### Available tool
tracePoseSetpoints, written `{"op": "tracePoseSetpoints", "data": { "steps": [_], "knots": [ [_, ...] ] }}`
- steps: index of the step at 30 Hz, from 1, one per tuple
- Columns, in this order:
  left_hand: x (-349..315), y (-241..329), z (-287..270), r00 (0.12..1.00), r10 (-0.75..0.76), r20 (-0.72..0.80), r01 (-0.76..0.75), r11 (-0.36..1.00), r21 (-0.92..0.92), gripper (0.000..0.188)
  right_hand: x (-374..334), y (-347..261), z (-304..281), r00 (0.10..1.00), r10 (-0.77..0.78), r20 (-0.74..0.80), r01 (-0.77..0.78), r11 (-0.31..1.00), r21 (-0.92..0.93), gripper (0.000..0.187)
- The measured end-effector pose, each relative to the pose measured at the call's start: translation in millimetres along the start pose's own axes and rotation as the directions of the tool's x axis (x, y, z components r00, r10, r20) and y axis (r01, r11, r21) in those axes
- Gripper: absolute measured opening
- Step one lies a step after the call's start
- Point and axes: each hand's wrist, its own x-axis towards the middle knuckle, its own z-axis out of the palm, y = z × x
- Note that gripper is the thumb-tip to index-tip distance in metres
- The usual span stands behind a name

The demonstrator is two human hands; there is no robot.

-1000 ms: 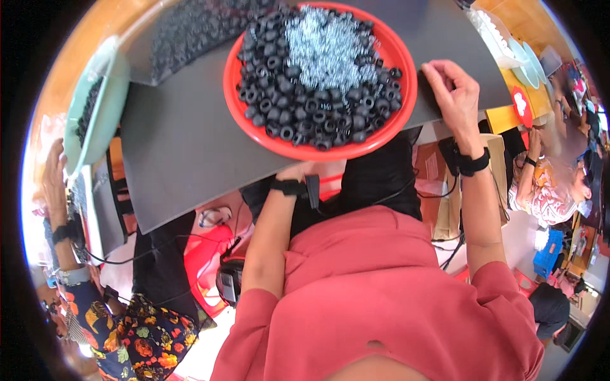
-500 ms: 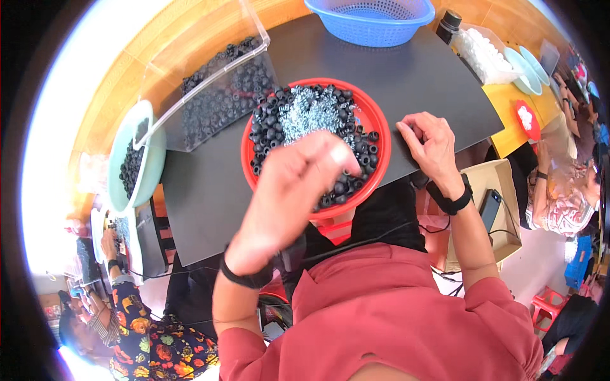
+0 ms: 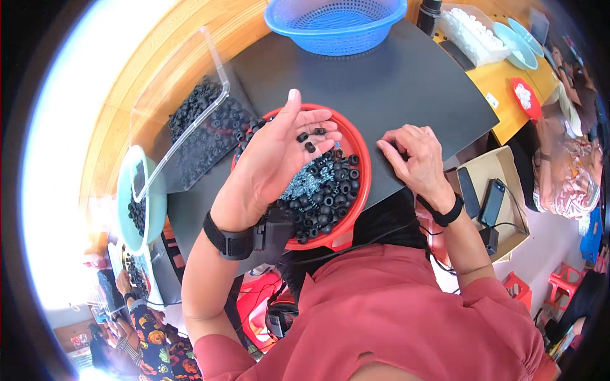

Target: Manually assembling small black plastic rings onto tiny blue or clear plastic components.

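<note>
My left hand is turned palm up over the red bowl, fingers stretched out. Three small black parts lie loose on its fingers. Beneath it the bowl holds many round black pieces with holes and a heap of silvery coiled bits that look like small springs; the hand covers part of both. My right hand rests at the table edge right of the bowl, fingers curled. Something dark shows between its thumb and fingers, too hidden to name.
A clear plastic bin of black pieces tilts left of the bowl, by a pale green basin. A blue basket stands at the dark table's far edge. An open carton sits at right. Other people work on both sides.
My left hand has turned from a blurred, closed pose to palm up and open, showing the black parts. The right hand stays curled at the table edge. The view has shifted somewhat.
</note>
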Motion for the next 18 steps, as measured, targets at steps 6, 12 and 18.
{"op": "tracePoseSetpoints", "data": {
  "steps": [6, 12, 18],
  "knots": [
    [5.4, 2.6, 0.9, 1.000, -0.027, 0.007, 0.028, 0.998, -0.060, 0.070, 0.3, 0.6, 0.3, 1.000, 0.010, 0.019, -0.010, 1.000, -0.002, 0.012],
    [24.8, 9.6, 13.6, 0.999, -0.035, 0.019, 0.035, 0.999, 0.016, 0.070, -0.5, 1.8, 1.2, 1.000, 0.014, 0.000, -0.014, 1.000, 0.025, 0.012],
    [57.2, 2.2, 40.3, 0.994, -0.110, 0.029, 0.101, 0.969, 0.225, 0.070, 6.4, 2.6, -6.2, 0.981, 0.181, 0.072, -0.194, 0.934, 0.300, 0.034]
  ]
}}
